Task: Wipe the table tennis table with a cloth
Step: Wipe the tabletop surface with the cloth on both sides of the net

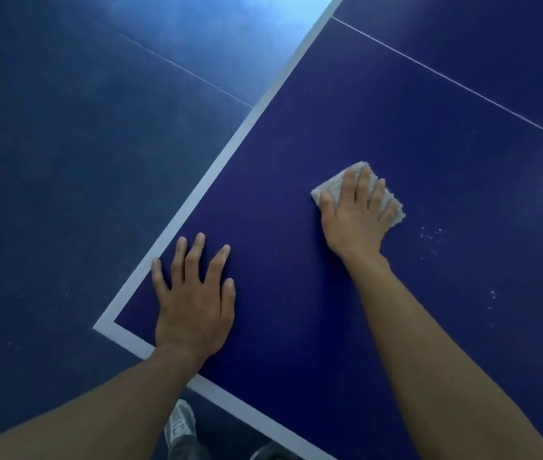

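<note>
**Item 1.** Table tennis table: dark blue top filling the centre and right of the frame, with its corner at lower left.

**Item 2.** Cloth: a pale folded pad lying flat on the top, right of centre and well in from both edges.

**Item 3.** Right hand: palm down on the cloth, fingers straight and a little spread. It presses the cloth rather than pinching it, with the thumb at the cloth's left edge.

**Item 4.** Left hand: flat on the bare top near the corner, fingers spread, holding nothing (a brace, by the look of it).

**Item 5.** White specks: scattered just to the lower right of the cloth, with a fainter few nearer the right side of the frame.

**Item 6.** White border line and a thin centre line at upper right.

**Item 7.** Floor at left, and a shoe at bottom centre.

**Handling note:**
- Keep your palm weight even so the whole pad bears on the top.
- Lay your strokes so they overlap.
- Take the specks next, drawing them along under the pad rather than flicking them aside.
- With no pinch on it the cloth may creep out from under your fingers, so steady it with the thumb.

**Room note:**
- Open blue top runs toward the upper right and right of the frame, so you have free sweep there.
- The long edge lies to the left and the end edge toward the bottom.
- Ease off before either border line, so the pad does not slide over the lip.
- Your left hand lies between the cloth and the corner. Shift it before you wipe there.
</note>
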